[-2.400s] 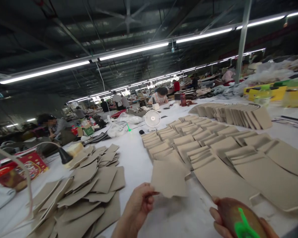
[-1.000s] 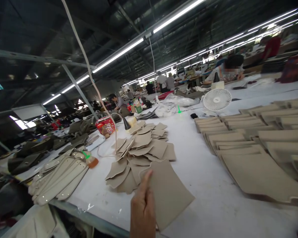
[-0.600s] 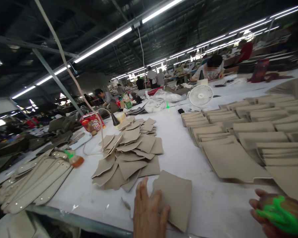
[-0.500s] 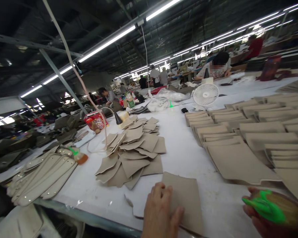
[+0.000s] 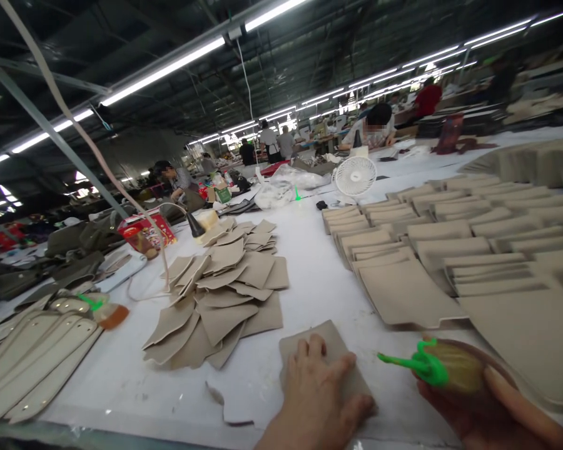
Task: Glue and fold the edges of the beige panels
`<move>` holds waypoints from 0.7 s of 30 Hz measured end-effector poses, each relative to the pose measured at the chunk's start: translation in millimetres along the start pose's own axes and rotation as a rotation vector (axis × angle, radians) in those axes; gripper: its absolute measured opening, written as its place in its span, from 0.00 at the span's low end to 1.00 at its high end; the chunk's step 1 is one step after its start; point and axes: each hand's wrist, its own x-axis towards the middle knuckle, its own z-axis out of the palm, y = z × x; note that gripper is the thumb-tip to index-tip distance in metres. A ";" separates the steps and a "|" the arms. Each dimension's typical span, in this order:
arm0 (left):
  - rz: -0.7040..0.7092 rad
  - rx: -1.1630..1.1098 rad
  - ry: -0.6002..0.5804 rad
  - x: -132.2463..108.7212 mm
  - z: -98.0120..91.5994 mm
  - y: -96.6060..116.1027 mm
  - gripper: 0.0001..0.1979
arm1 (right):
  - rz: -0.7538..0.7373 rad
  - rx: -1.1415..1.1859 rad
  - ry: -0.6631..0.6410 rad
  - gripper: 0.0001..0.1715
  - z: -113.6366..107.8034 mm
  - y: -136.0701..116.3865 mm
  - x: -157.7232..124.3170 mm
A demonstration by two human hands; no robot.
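Note:
My left hand (image 5: 316,394) lies with fingers spread on a grey-beige fabric piece (image 5: 331,337), pressing it on the white table. In my right hand (image 5: 492,406) is a squeeze bottle (image 5: 464,369) with a green spout, tilted so the spout points left toward that piece. The spout tip is apart from the piece. Left of my left hand a white piece (image 5: 241,400) with a curled edge lies on the table. Beyond it sits a loose heap of grey-beige pieces (image 5: 229,287). Overlapping rows of larger panels (image 5: 403,287) spread over the right side.
A second green-spouted bottle (image 5: 110,312) lies beside pale studded strips (image 5: 51,356) at the left. A red box (image 5: 159,228), a hanging hose (image 5: 89,144) and a white fan (image 5: 355,176) stand farther back. Several people are at work in the background.
The view has swung right. My right hand has brought the bottle closer to my left hand, its spout now pointing left. The fabric piece under my left hand has turned slightly.

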 end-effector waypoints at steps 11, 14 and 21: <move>0.016 0.010 0.001 -6.5 -8.2 -14.8 0.28 | 0.055 0.070 0.054 0.35 7.2 -6.8 -8.8; -0.047 0.080 0.007 -4.4 -4.7 -8.1 0.26 | 0.061 0.049 0.070 0.37 14.8 -9.1 -14.7; -0.082 0.117 -0.014 3.6 -6.6 6.1 0.24 | 0.048 -0.058 0.095 0.45 24.2 -17.3 -17.3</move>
